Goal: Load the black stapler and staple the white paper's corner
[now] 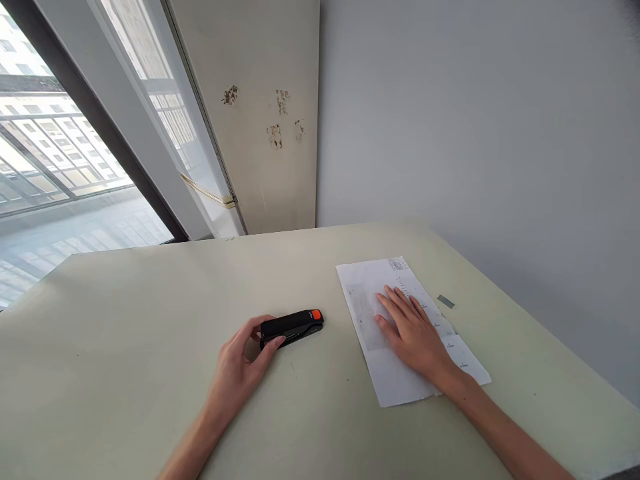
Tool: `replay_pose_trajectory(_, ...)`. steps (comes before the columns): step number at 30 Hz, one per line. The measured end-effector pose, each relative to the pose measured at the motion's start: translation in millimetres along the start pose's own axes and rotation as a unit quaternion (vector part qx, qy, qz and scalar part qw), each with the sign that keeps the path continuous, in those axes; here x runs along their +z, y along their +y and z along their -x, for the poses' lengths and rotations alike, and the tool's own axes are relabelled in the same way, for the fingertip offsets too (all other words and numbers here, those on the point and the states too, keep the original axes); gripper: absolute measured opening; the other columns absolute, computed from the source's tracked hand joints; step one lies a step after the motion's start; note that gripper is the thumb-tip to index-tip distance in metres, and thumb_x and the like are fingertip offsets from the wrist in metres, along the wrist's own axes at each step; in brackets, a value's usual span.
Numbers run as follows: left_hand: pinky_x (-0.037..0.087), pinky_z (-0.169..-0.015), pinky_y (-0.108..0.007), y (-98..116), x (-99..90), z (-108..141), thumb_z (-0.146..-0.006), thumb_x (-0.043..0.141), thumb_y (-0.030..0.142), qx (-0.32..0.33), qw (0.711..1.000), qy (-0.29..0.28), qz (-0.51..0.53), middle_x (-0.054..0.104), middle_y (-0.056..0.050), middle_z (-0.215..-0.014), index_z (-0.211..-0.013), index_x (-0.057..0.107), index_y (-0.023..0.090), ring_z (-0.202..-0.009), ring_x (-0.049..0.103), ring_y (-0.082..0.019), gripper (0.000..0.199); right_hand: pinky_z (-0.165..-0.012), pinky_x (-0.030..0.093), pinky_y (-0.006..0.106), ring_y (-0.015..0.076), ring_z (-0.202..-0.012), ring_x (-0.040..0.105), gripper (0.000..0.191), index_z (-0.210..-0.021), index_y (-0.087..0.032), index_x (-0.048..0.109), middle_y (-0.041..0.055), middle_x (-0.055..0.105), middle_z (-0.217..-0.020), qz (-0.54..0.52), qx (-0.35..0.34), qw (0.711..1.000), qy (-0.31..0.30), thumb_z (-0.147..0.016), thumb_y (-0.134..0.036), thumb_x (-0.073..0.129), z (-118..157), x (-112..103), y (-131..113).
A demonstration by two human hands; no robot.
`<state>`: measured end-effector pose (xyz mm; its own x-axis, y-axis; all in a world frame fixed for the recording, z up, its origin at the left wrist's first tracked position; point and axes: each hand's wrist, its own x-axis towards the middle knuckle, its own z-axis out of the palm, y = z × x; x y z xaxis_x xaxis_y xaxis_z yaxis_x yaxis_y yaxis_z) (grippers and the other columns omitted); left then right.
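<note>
A black stapler [287,325] with an orange-red patch at its right end lies on the pale table. My left hand [243,357] grips its left end, thumb along the near side and fingers behind it. To the right lie white paper sheets [370,360] with printed marks and a code-like square at the far corner. My right hand [413,333] rests flat on the sheets with its fingers stretched out, covering part of the print. Just right of the paper sits a small row of staples [445,301], grey and strip-shaped.
The pale greenish table [150,373] spreads under everything. A grey wall [475,120] borders its right side. Behind it stand a beige panel [270,180] with brown worn spots and a sliding glass door with a looped cream band [207,192]. A balcony railing shows outside.
</note>
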<state>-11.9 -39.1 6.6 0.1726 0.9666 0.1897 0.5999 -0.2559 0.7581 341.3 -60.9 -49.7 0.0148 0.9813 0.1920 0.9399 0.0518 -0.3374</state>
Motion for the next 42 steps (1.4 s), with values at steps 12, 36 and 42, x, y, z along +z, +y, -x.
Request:
replay_pose_trajectory(12, 0.044, -0.059, -0.026, 12.8, 18.4, -3.1, -0.096, 0.065, 0.049, 0.013, 0.998, -0.006, 0.057, 0.069, -0.002, -0.092, -0.114, 0.068, 0.027, -0.075, 0.058, -0.018, 0.029, -0.096, 0.059, 0.042, 0.0271, -0.146, 0.049, 0.049, -0.150, -0.034, 0.053, 0.0038, 0.055, -0.158, -0.281, 0.012, 0.958, -0.060, -0.106, -0.055, 0.046, -10.1, -32.8, -68.5)
replay_pose_trajectory(36, 0.043, -0.105, -0.044, -2.9, 28.2, -12.1, -0.105, 0.024, 0.069, -0.125, 0.945, 0.064, 0.296, 0.068, -0.009, -0.123, -0.120, 0.060, 0.024, -0.118, 0.059, -0.027, 0.059, -0.071, 0.055, 0.031, 0.0169, -0.072, 0.065, 0.050, -0.129, -0.028, 0.068, 0.0050, 0.071, -0.114, -0.460, 0.097, 0.876, -0.104, -0.107, -0.061, 0.037, -21.3, -4.1, -114.0)
replay_pose_trajectory(42, 0.044, -0.106, -0.043, -2.5, 29.7, -11.3, -0.104, 0.028, 0.073, -0.134, 0.936, 0.099, 0.310, 0.068, -0.009, -0.126, -0.119, 0.061, 0.024, -0.121, 0.059, -0.027, 0.061, -0.077, 0.057, 0.034, 0.0181, -0.075, 0.066, 0.051, -0.131, -0.028, 0.065, 0.0070, 0.067, -0.133, -0.469, 0.114, 0.868, -0.117, -0.107, -0.062, 0.036, -21.9, -5.8, -115.1)
